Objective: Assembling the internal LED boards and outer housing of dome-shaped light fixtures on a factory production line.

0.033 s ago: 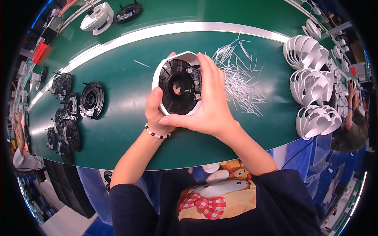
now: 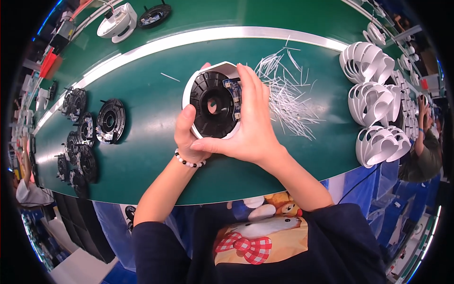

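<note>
Above the middle of the table I hold a white round housing (image 2: 228,70) with its open side facing me. Inside it sits a black ribbed disc (image 2: 200,97) with a round hole in its middle, and a small blue circuit board (image 2: 235,98) along the disc's right side. My left hand (image 2: 187,136) grips the housing from the left and below, thumb on the rim; its other fingers are mostly hidden behind. Skin shows through the disc's hole. My right hand (image 2: 254,124) wraps the right side, fingers along the upper right edge and thumb across the bottom.
Several black discs with boards (image 2: 111,120) lie at the left. Right of my hands spreads a pile of thin white strips (image 2: 286,102). White curved shells (image 2: 373,104) stand in groups at the far right. Beyond a pale rail (image 2: 227,32) stands a white assembly (image 2: 118,23).
</note>
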Available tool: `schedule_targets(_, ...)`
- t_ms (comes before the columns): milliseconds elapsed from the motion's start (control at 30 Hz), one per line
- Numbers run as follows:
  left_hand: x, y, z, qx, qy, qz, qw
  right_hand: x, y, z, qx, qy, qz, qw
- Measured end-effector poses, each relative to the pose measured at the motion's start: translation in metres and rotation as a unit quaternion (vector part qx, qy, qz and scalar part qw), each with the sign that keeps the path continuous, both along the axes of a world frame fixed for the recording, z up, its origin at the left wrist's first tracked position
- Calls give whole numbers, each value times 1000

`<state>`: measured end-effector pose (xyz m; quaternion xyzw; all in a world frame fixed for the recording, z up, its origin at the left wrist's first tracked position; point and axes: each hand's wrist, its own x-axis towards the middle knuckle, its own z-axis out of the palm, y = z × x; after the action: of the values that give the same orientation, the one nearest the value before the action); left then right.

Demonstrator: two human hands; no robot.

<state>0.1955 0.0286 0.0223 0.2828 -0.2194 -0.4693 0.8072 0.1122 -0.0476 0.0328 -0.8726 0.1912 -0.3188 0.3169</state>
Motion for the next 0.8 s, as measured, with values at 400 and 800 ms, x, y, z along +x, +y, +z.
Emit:
schedule_targets(400,6,-4,3,-5,-19,4,1000,4,8,-5,71,16,-5,997)
schedule_targets(800,24,5,-2,123,-103,-39,986,0,3,-5,11,30,-31,999)
